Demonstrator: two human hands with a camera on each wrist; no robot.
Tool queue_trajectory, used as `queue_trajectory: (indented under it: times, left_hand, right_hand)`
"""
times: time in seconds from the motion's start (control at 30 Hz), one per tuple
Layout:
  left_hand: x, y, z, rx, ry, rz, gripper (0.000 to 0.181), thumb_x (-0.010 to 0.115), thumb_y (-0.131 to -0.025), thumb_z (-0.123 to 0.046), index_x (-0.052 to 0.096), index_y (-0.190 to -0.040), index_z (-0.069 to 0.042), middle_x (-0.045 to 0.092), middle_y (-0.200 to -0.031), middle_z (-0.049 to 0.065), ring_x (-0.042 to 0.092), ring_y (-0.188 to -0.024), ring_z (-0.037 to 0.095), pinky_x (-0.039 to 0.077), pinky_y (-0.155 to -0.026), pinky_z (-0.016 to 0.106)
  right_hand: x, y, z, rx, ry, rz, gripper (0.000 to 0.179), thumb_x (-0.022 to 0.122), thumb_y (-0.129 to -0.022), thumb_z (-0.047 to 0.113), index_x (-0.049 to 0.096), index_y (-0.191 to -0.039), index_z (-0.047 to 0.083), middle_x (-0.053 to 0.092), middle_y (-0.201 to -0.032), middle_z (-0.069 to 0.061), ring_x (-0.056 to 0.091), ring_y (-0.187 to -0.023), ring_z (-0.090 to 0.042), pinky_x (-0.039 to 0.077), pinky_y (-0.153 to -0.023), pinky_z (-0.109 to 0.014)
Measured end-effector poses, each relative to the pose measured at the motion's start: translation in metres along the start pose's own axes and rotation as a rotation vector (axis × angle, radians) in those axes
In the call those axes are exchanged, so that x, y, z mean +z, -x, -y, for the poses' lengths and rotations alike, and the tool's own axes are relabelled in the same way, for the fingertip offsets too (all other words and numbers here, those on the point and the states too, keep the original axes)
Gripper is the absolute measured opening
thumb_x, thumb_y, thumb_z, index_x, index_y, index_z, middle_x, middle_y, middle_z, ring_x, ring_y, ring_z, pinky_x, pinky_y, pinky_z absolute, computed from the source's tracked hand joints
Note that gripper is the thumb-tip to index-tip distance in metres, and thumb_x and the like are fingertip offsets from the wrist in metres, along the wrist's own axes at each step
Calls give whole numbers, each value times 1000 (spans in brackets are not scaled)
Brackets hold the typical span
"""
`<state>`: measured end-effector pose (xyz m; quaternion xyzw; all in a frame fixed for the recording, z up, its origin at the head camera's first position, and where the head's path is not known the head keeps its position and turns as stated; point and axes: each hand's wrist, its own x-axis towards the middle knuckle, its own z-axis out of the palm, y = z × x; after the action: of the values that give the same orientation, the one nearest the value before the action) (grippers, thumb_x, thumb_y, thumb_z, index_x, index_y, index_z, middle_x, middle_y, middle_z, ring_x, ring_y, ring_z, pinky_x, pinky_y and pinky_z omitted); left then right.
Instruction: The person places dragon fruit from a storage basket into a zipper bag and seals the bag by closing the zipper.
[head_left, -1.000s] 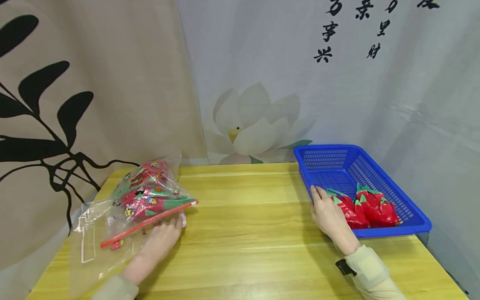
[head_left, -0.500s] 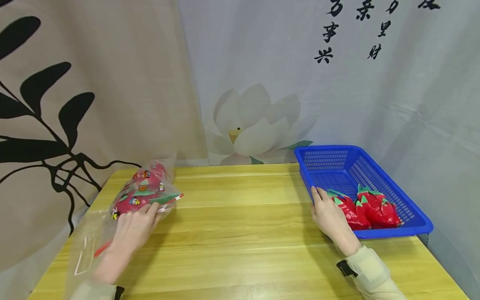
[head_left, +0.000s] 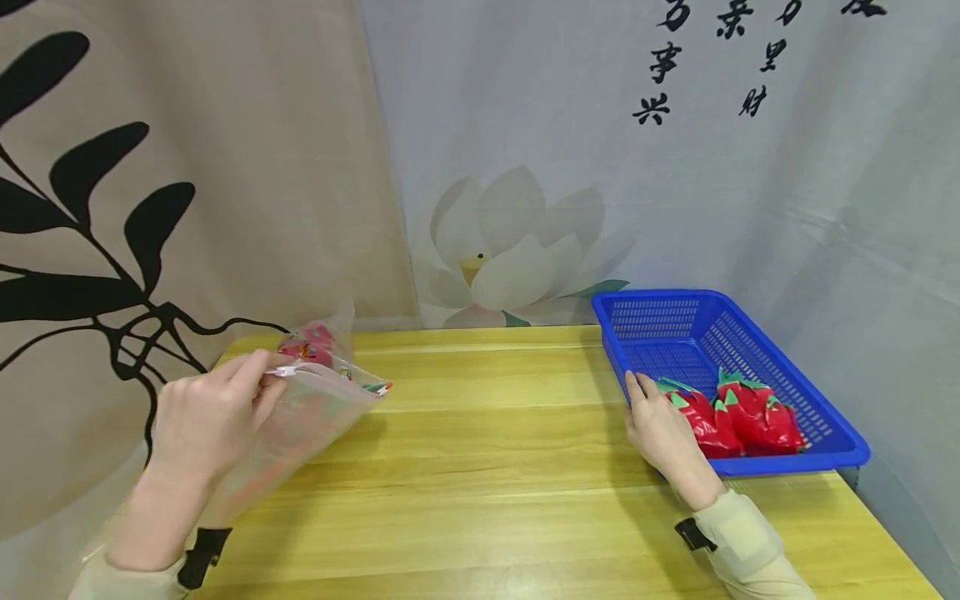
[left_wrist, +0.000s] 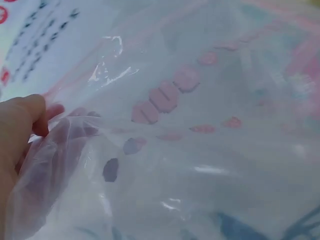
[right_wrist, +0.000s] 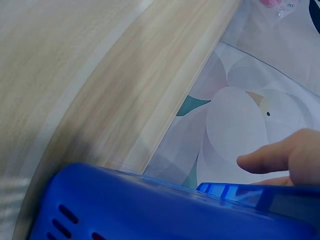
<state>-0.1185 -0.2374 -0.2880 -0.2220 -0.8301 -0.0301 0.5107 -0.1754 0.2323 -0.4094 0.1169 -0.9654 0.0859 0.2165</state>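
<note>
My left hand [head_left: 202, 417] pinches the edge of a clear zip bag [head_left: 296, 433] with a white slider, lifted at the left of the table. Pink-red bundles [head_left: 311, 346] show through its far part; most of its inside is blurred by plastic. In the left wrist view, thumb and fingers [left_wrist: 35, 120] hold the thin film. My right hand [head_left: 663, 433] holds the left rim of a blue plastic basket [head_left: 787, 367], thumb outside. Inside lie two shiny red bundles with green leaf-like tips, resembling dragon fruit: one red bundle [head_left: 757, 417] and another [head_left: 705, 425] beside it.
A wood-grain table [head_left: 487, 467] bears everything. Behind it hangs a pale printed cloth [head_left: 517, 100] with a flower, dark leaves and black characters. The basket stands at the table's right side, near the cloth.
My left hand has gone from beneath the bag's red zip strip to its left side and raised the opening edge. The right hand and the basket stay put.
</note>
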Motion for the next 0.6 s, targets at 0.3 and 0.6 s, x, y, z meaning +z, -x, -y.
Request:
queue_trajectory:
  times: [0.3,0.6]
  left_hand:
    - [-29,-40,-18,-60,101,-289,22,47,-84,-8,66,-79,3,65,-60,15,35,-31,25,12,-32,26]
    - [11,-52,-58,120,262,-768,24,60,-91,-16,66,-74,-1,67,-64,13,46,-34,33,20,-28,35]
  right_hand:
    - [0,0,0,-5,8,-2,51,64,-83,1,49,-129,-12,55,-123,-34,65,-87,-44,55,-58,-47]
    - [-2,1,2,5,4,-12,50,65,-82,0,51,-129,-11,56,-122,-32,65,-87,-44,54,-54,-45]
